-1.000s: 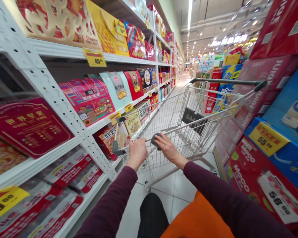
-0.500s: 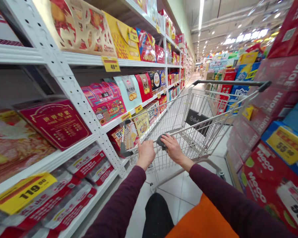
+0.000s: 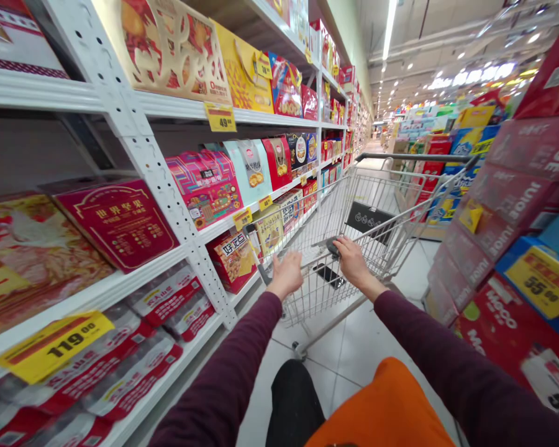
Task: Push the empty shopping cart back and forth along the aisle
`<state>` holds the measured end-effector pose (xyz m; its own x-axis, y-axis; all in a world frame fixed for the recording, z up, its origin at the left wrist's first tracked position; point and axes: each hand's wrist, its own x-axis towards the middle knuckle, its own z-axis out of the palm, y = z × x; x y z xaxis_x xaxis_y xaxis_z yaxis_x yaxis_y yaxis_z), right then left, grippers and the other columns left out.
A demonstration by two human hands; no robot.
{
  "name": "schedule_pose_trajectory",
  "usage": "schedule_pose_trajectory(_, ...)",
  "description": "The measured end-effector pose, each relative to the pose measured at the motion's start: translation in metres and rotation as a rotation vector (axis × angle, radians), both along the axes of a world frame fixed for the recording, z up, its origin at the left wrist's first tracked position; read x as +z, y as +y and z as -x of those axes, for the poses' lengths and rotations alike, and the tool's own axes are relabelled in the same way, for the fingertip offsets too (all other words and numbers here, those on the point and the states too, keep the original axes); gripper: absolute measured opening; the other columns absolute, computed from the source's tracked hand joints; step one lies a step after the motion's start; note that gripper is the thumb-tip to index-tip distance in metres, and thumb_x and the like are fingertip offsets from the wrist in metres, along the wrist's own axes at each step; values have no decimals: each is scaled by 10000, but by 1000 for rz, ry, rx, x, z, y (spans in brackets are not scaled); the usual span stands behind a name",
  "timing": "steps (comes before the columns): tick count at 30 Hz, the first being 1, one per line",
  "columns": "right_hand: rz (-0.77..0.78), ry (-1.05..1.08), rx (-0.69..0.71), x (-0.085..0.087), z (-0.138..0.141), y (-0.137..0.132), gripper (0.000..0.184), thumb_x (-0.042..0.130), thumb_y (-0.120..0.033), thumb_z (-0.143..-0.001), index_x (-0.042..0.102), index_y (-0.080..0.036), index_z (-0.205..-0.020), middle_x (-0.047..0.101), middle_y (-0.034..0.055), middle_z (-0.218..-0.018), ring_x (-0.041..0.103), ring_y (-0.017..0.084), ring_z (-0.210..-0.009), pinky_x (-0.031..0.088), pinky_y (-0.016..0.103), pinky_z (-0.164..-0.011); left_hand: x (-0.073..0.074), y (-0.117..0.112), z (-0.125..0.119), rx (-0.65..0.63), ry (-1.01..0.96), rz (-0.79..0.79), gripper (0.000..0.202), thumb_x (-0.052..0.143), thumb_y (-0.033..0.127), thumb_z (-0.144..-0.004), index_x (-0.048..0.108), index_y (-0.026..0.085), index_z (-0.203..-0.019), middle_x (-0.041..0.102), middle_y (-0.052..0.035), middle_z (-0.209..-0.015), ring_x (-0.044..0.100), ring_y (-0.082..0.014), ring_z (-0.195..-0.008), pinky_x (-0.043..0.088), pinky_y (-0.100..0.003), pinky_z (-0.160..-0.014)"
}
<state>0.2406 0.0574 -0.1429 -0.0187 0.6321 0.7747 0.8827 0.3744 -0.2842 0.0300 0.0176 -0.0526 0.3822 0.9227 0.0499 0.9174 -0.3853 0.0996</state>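
Observation:
A wire shopping cart stands turned at an angle in front of me. At its near rim is my left hand, thumb up and fingers curled, slightly blurred, closed on the wire. My right hand presses a dark grey cloth onto the cart's rim farther right, with fingers bent over it. Between the hands, a black phone shows through the wires inside the basket. A dark panel with round symbols hangs on the cart's side, and the grey handle bar is at the far end.
White shelving with boxed gifts and yellow price tags runs close along the left. Stacked juice cartons and red boxes stand close on the right. Pale tiled floor lies below, and the aisle extends ahead.
My right hand and the cloth have slid right along the rim, away from my left hand. The phone has come into view. The handle end of the cart has shifted left.

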Motion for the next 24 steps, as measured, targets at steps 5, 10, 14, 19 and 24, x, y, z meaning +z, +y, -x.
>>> schedule_pose_trajectory(5, 13, 23, -51, -5, -8, -4, 458, 352, -6, -736, 595, -87, -1116, 576, 186, -1210, 448, 295, -1215, 347, 493, -1019, -5, 2, 39, 94, 185, 90, 673, 515, 148, -696, 354, 99, -1347, 271, -181, -1490, 199, -287, -1395, 111, -591, -1106)
schedule_pose_trajectory(10, 93, -51, 189, -10, 59, -32, 496, 407, 6, -718, 590, -167, -1146, 579, 117, -1245, 454, 251, -1228, 349, 503, -1017, -20, -6, 16, 50, 256, 21, 689, 498, 138, -692, 333, 95, -1360, 279, -170, -1490, 173, -291, -1400, 144, -542, -1118)
schedule_pose_trajectory(14, 106, -96, 284, -8, 63, -44, 511, 386, 16, -736, 583, -170, -1169, 579, 120, -1251, 458, 235, -1235, 340, 496, -1020, -24, -8, -3, 3, 225, -12, 730, 491, 144, -685, 292, 62, -1383, 280, -162, -1491, 184, -302, -1395, 157, -519, -1126)
schedule_pose_trajectory(19, 107, -26, -15, -3, 0, -32, 498, 367, 27, -735, 594, -134, -1149, 572, 159, -1254, 447, 291, -1244, 333, 572, -993, -28, -11, -10, -69, 192, -26, 749, 466, 137, -690, 248, 53, -1402, 224, -155, -1512, 167, -249, -1407, 109, -512, -1141)
schedule_pose_trajectory(24, 57, -44, 47, -21, 4, -38, 509, 362, 4, -760, 574, -158, -1193, 539, 140, -1300, 418, 246, -1276, 344, 514, -1024, -37, -15, -31, -58, 174, -81, 770, 478, 138, -683, 232, 36, -1406, 188, -160, -1521, 141, -255, -1411, 123, -500, -1141)
